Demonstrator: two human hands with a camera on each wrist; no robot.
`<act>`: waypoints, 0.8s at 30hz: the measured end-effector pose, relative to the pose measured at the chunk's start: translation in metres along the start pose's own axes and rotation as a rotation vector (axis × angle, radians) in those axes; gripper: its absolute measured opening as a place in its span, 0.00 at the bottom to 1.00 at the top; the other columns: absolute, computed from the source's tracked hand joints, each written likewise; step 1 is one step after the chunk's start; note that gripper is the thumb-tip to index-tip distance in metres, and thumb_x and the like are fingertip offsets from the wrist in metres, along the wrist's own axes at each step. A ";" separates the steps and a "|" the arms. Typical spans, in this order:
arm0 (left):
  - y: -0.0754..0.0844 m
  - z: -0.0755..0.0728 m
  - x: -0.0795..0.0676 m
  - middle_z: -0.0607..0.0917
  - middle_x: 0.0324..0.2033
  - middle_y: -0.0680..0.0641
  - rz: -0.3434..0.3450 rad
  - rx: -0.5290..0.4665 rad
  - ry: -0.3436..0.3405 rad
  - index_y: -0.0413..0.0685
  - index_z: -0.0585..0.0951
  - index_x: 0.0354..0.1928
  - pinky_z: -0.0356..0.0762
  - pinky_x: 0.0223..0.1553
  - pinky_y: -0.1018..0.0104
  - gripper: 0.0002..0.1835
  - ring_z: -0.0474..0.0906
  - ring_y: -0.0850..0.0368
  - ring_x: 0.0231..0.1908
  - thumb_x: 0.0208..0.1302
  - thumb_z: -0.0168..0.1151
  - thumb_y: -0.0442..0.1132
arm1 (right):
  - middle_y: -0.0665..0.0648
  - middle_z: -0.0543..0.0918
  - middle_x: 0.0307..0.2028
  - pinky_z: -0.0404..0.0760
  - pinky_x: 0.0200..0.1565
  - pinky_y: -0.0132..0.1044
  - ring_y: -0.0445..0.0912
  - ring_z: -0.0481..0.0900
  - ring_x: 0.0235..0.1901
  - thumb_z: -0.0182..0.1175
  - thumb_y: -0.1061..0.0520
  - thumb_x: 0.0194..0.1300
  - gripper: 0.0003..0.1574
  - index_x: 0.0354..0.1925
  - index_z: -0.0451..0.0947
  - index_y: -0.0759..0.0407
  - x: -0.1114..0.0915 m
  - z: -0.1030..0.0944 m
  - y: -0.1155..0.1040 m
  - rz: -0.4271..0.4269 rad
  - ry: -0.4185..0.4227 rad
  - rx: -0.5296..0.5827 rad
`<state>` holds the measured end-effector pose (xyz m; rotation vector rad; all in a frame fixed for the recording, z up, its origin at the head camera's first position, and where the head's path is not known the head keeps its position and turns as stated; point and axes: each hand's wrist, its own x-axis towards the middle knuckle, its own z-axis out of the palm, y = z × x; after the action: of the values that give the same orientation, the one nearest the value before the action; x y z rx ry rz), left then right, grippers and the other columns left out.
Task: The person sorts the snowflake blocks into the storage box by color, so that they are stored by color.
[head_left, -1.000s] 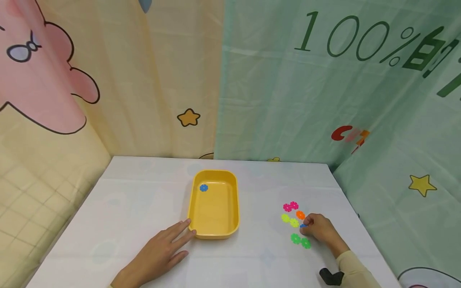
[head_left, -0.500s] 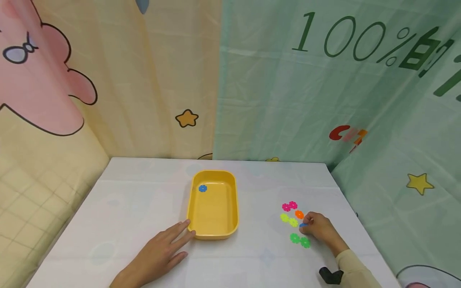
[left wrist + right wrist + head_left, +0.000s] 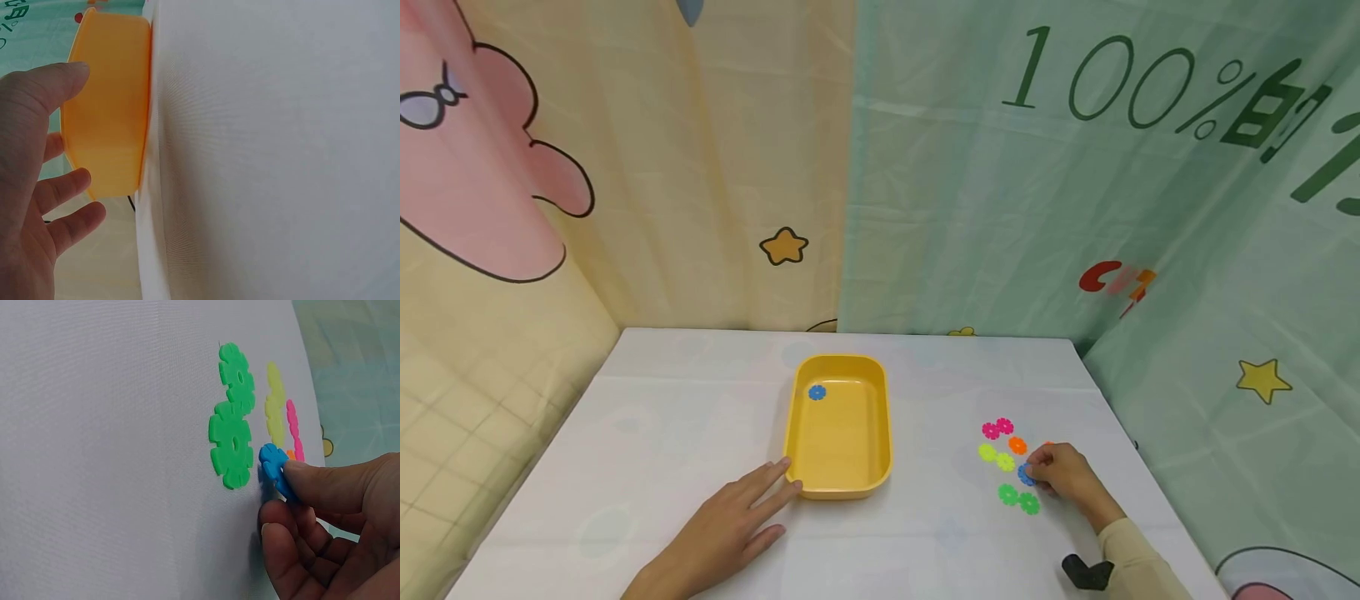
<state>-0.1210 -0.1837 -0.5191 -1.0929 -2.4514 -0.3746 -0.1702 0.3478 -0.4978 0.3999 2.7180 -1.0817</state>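
Note:
My right hand [image 3: 1066,477] pinches a blue plastic snowflake disc [image 3: 274,465] between thumb and fingers, tilted and close over the white table. Right around it lie pairs of flower-shaped discs: green discs [image 3: 232,440] nearest in the right wrist view, then yellow discs [image 3: 996,457] and pink discs [image 3: 997,428]. An orange disc [image 3: 1017,445] lies beyond the blue one, and another orange edge [image 3: 1048,445] shows behind my knuckles. My left hand [image 3: 730,517] rests with spread, fairly straight fingers at the near left corner of the yellow tray [image 3: 882,417].
One blue disc [image 3: 817,392] lies in the tray's far left part. A black strap-like piece [image 3: 1087,573] is by the right sleeve [image 3: 1138,558]. The white table [image 3: 700,400] is bordered by printed curtains [image 3: 970,208] at the back and sides.
The pinched blue disc has turned, so more of its face shows. An orange edge has come into view behind the right hand. The left hand stays at the tray; the head view shifts slightly.

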 end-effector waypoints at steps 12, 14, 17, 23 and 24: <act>0.001 -0.002 -0.001 0.73 0.72 0.45 -0.027 0.035 -0.036 0.59 0.75 0.71 0.82 0.53 0.53 0.38 0.74 0.49 0.67 0.57 0.75 0.52 | 0.56 0.84 0.31 0.87 0.34 0.33 0.44 0.84 0.28 0.60 0.61 0.72 0.15 0.49 0.78 0.75 0.005 -0.008 -0.019 0.041 0.038 0.352; 0.001 -0.003 -0.002 0.73 0.71 0.45 -0.027 0.046 -0.043 0.59 0.75 0.70 0.83 0.52 0.53 0.38 0.74 0.49 0.66 0.57 0.75 0.52 | 0.55 0.86 0.32 0.87 0.36 0.32 0.43 0.87 0.30 0.60 0.61 0.73 0.20 0.55 0.75 0.78 0.012 -0.010 -0.031 0.041 0.055 0.540; 0.001 -0.003 -0.003 0.73 0.71 0.45 -0.020 0.058 -0.055 0.58 0.76 0.70 0.83 0.51 0.53 0.37 0.75 0.49 0.65 0.57 0.75 0.53 | 0.53 0.86 0.30 0.86 0.38 0.31 0.41 0.88 0.31 0.59 0.62 0.74 0.24 0.59 0.72 0.80 0.021 -0.011 -0.050 0.026 0.064 0.718; 0.001 -0.002 -0.001 0.73 0.71 0.45 -0.008 0.058 -0.050 0.58 0.76 0.70 0.84 0.50 0.52 0.37 0.75 0.47 0.65 0.57 0.75 0.52 | 0.52 0.87 0.30 0.86 0.37 0.29 0.40 0.89 0.29 0.59 0.62 0.74 0.23 0.60 0.72 0.78 0.038 -0.007 -0.095 0.022 0.068 0.841; 0.002 -0.002 0.000 0.73 0.71 0.44 -0.008 0.055 -0.047 0.58 0.76 0.69 0.84 0.50 0.52 0.37 0.75 0.47 0.65 0.57 0.75 0.52 | 0.53 0.87 0.30 0.86 0.37 0.29 0.40 0.89 0.29 0.59 0.63 0.74 0.23 0.59 0.73 0.78 0.042 -0.005 -0.103 0.026 0.063 0.849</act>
<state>-0.1191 -0.1836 -0.5175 -1.0812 -2.4927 -0.2844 -0.2425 0.2869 -0.4392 0.5762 2.1443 -2.2029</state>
